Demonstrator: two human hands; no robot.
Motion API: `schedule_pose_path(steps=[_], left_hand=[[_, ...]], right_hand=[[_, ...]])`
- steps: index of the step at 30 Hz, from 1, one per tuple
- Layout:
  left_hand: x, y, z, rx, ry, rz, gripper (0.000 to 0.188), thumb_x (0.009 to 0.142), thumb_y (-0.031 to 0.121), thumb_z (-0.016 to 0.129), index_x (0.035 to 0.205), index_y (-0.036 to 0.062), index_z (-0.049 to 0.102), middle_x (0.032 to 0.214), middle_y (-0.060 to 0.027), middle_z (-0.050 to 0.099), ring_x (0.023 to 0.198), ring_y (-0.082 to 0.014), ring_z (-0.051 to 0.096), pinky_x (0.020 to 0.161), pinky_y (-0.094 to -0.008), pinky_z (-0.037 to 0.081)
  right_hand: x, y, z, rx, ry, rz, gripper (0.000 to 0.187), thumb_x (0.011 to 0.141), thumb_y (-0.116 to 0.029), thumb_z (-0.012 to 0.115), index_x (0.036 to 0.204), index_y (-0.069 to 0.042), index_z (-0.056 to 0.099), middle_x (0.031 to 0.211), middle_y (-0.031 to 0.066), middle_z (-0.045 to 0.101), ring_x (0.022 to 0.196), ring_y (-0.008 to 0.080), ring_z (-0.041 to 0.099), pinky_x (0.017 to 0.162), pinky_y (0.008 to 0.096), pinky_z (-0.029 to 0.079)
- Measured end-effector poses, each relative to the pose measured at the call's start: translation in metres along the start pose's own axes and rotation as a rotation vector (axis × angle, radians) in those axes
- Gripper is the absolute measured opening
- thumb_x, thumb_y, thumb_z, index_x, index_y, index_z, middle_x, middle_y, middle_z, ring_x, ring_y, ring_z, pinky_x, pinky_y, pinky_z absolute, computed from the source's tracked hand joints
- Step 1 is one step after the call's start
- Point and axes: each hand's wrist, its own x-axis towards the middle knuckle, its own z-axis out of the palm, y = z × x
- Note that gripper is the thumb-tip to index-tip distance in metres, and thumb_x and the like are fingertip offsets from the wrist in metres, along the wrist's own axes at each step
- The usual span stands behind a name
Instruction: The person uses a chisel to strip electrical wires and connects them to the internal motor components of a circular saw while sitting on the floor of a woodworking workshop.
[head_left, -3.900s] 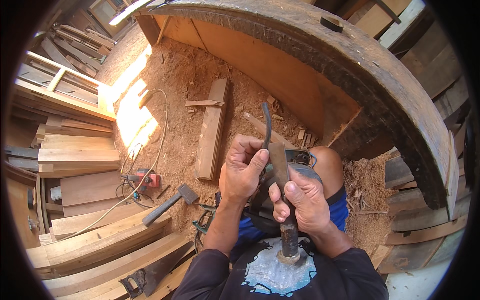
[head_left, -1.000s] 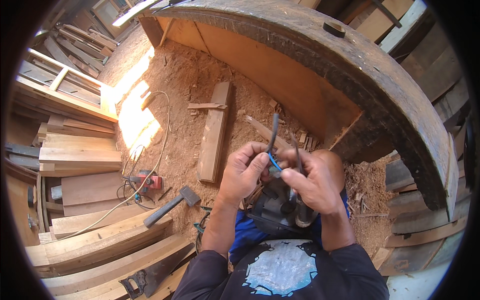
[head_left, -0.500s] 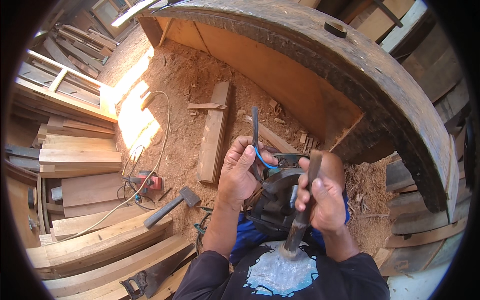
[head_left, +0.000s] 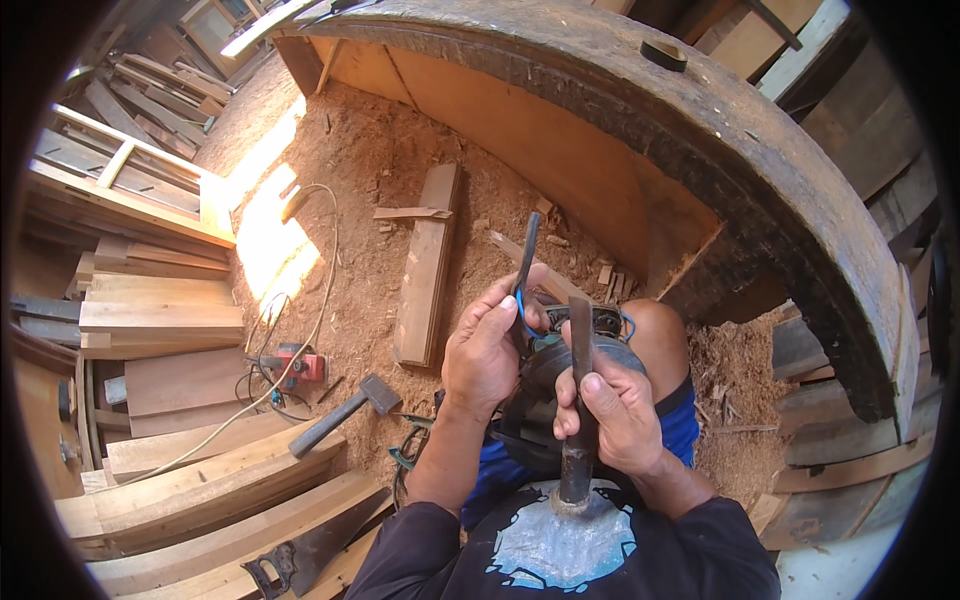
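The sawdust-covered floor [head_left: 360,140] carries a long board [head_left: 424,285].

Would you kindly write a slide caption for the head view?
Left hand pinching a dark cable, right hand gripping a chisel-like tool, above sawdust.

You could read no text, number or sign anywhere: the pale grey-and-blue print [head_left: 570,550] on your dark shirt [head_left: 462,555] showed no legible lettering, and any marking on the red power tool [head_left: 303,363] was too small to tell.

Cable [head_left: 530,245] left of the chisel [head_left: 581,338], hammer [head_left: 340,418] farther left, handsaw [head_left: 325,535] on boards [head_left: 200,552]
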Motion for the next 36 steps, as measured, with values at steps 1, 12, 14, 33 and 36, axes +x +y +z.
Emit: schedule_pose_path(steps=[1,12,14,33,36], left_hand=[[-0.001,0.001,0.001,0.024,0.005,-0.014,0.039,0.104,0.018,0.047,0.132,-0.0076,0.054,0.090,-0.0051,0.061,0.090,-0.0132,0.056,0.087,-0.0277,0.046],[-0.003,-0.007,0.000,0.184,0.029,0.046,0.017,0.102,0.009,0.053,0.115,0.0000,0.056,0.097,-0.0037,0.062,0.092,-0.0104,0.058,0.087,-0.0255,0.048],[-0.005,-0.007,-0.003,0.215,0.048,0.027,0.017,0.101,0.010,0.054,0.115,0.0001,0.056,0.098,-0.0039,0.063,0.092,-0.0096,0.058,0.087,-0.0252,0.048],[-0.008,-0.006,0.001,0.260,-0.013,0.152,0.013,0.100,0.003,0.051,0.112,0.0028,0.056,0.100,-0.0088,0.066,0.089,-0.0091,0.062,0.080,-0.0262,0.052],[-0.009,-0.007,0.005,0.128,0.047,0.141,0.011,0.102,0.012,0.054,0.112,0.0071,0.055,0.095,-0.0077,0.065,0.082,-0.0110,0.062,0.072,-0.0255,0.054]], right_hand=[[0.004,-0.003,0.002,-0.045,-0.014,-0.039,0.056,0.108,-0.025,0.045,0.156,-0.004,0.026,0.095,0.0047,0.056,0.072,0.0087,0.057,0.069,0.0253,0.052],[0.016,-0.002,0.007,0.015,-0.027,-0.009,0.056,0.106,-0.022,0.049,0.156,-0.005,0.029,0.095,0.0052,0.062,0.068,0.0064,0.057,0.064,0.0208,0.051],[0.016,-0.001,0.008,0.036,-0.038,-0.009,0.055,0.106,-0.022,0.048,0.156,-0.006,0.029,0.094,0.0053,0.062,0.068,0.0064,0.057,0.063,0.0212,0.051],[0.015,0.007,0.021,0.097,-0.018,-0.010,0.053,0.107,-0.023,0.046,0.156,-0.008,0.030,0.093,0.0040,0.061,0.066,0.0060,0.055,0.063,0.0209,0.050],[0.015,0.009,0.023,0.068,-0.040,-0.027,0.054,0.107,-0.024,0.046,0.156,-0.008,0.029,0.093,0.0041,0.060,0.066,0.0060,0.055,0.063,0.0209,0.050]])
